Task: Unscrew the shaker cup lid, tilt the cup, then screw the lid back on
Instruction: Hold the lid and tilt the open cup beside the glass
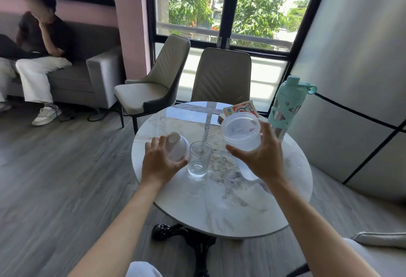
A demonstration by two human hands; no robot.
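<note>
Your right hand (261,158) grips the shaker cup (241,134), mouth tilted far-left; your left hand (160,162) clasps the lid (176,147), left of the glass (198,159) standing between.

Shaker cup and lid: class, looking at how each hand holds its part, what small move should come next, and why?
Probably bring the lid in the left hand across onto the shaker cup. The lid is already off, and the right hand holds the cup open-mouthed and tilted, so screwing back on is what remains. Lift it over the drinking glass standing between them.
</note>
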